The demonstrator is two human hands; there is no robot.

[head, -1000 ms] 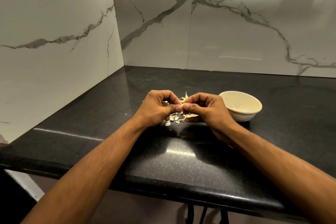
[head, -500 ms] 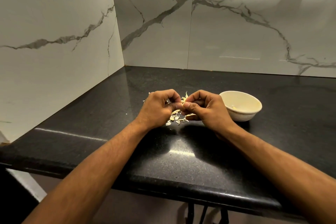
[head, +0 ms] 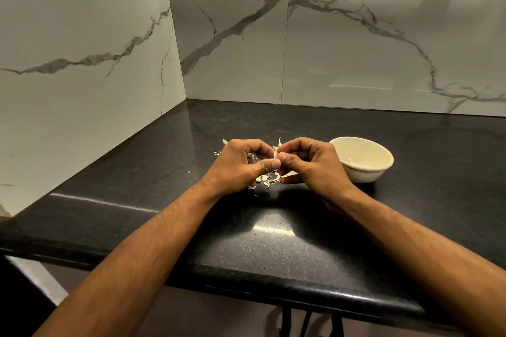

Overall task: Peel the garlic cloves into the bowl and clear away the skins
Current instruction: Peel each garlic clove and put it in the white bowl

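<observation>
The garlic clove [head: 275, 152] is held above the black countertop [head: 273, 241], between the two hands, and is mostly hidden by the fingers. It is pinched by the left hand [head: 238, 165], whose fingers are curled inward with the thumb extended toward the centre. It is likewise pinched by the right hand [head: 312, 164], fingers curled, thumb tip meeting the left thumb tip. A strip of skin is seen projecting upward between the hands. Loose skins [head: 267, 179] are scattered on the countertop directly beneath and just behind the hands. A cream bowl [head: 362, 172] is positioned just beside the right hand; small pale pieces are visible inside it. Marble-patterned wall panels [head: 356, 49] enclose the corner.
</observation>
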